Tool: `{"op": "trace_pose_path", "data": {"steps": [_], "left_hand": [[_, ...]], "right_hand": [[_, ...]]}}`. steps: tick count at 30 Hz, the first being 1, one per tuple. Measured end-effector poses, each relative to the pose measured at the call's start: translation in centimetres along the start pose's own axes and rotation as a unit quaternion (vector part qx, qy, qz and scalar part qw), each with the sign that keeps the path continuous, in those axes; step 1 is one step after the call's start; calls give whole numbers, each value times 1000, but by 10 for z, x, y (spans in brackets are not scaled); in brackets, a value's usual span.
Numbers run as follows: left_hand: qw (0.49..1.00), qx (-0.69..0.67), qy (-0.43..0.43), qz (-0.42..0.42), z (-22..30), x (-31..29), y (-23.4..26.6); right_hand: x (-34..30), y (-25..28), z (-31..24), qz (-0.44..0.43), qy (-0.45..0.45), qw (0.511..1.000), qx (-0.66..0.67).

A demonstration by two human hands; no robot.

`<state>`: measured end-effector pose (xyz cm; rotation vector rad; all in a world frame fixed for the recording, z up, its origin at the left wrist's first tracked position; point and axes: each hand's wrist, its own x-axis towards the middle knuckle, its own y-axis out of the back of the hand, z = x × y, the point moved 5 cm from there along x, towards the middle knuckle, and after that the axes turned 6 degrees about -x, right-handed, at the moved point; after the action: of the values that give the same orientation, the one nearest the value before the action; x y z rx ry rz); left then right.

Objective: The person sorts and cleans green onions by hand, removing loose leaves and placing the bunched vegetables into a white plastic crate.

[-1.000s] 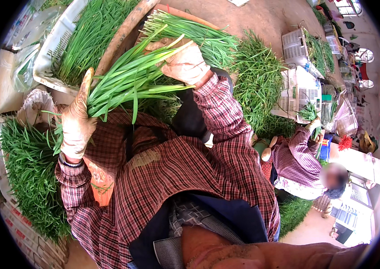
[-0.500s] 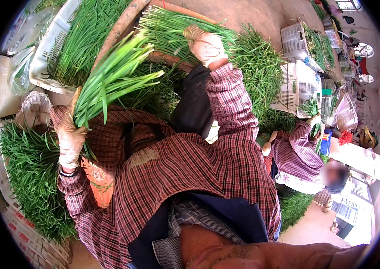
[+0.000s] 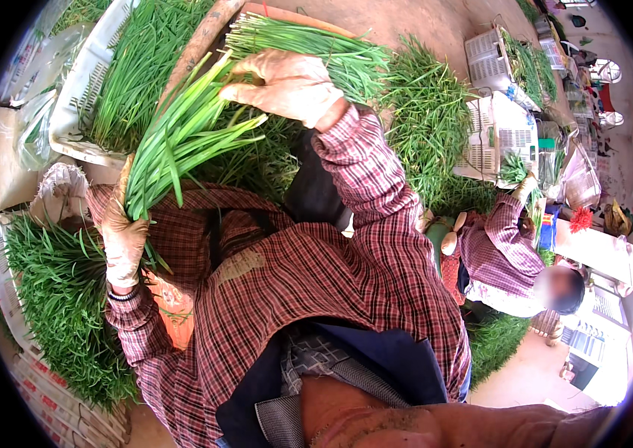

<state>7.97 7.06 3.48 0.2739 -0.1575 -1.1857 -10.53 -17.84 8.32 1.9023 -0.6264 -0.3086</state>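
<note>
My left hand, in a thin pale glove, is closed around the lower part of a bunch of garlic chives. The bunch slants up and to the right, its pale cut ends fanned out. At those ends is my gloved right hand, thumb and fingers curled in a pinch on some stalks; exactly which ones is partly hidden. Just beyond the right hand lies a pile of garlic chives with its pale ends aligned to the left. The leafy ends below my left hand hang over a heap of greens.
A white plastic crate of chives stands at the far left. Loose greens lie to the right, by white crates. At the right, a co-worker in a checked shirt handles greens. A dark bag-like thing is in front of me.
My right hand has moved left from the chive pile to the cut ends of the held bunch. My left hand keeps its hold, shifted slightly right and down.
</note>
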Motion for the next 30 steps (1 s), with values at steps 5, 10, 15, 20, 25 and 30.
{"op": "trace_pose_path", "data": {"steps": [5,10,15,20,25,30], "left_hand": [[1000,-27,1,15,-8,-3,2],[995,-79,65,-5,-18,-6,-3],[992,-108,59,-9,-21,-13,-5],[991,-111,77,-21,-25,-10,-9],[991,-121,53,-23,-21,-7,-10],[990,-124,47,-40,-21,-7,-10]], "right_hand": [[13,-8,-3,68,53,996,27],[11,-7,-3,30,17,999,33],[9,3,18,85,13,992,94],[0,8,18,112,120,979,123],[-1,-5,15,70,144,987,11],[-1,-2,9,70,178,981,22]]}}
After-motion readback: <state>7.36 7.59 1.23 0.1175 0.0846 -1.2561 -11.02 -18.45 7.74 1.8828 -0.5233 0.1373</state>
